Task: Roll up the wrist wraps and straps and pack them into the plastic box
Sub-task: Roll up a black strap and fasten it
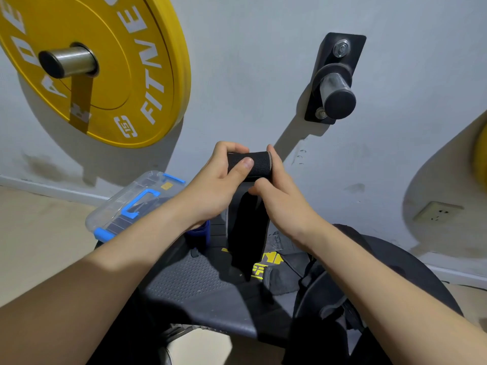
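From the head camera, both hands are raised in front of the pale wall, working a black woven wrist wrap (249, 163) in the air rather than on the bench. This probably lets the unrolled tail hang straight down under its own weight.

The left hand (213, 191) has its fingers curled over the top of the rolled part, with the thumb pressed flat on the front, apparently to stop the coil springing loose. The right hand (279, 196) cups the other end of the roll and pinches the band just beneath it. That looks like a grip for feeding the tail in evenly. About half the wrap seems to be wound.

The clear plastic box with blue latches (105, 219) sits at the far left end of the dark padded bench (189, 280), near the left forearm and so within easy reach. Its lid appears to be on. A blue rolled wrap (200, 233) stands just beside it. Black straps with yellow lettering (266, 262) lie loose under the hanging tail, not yet rolled.
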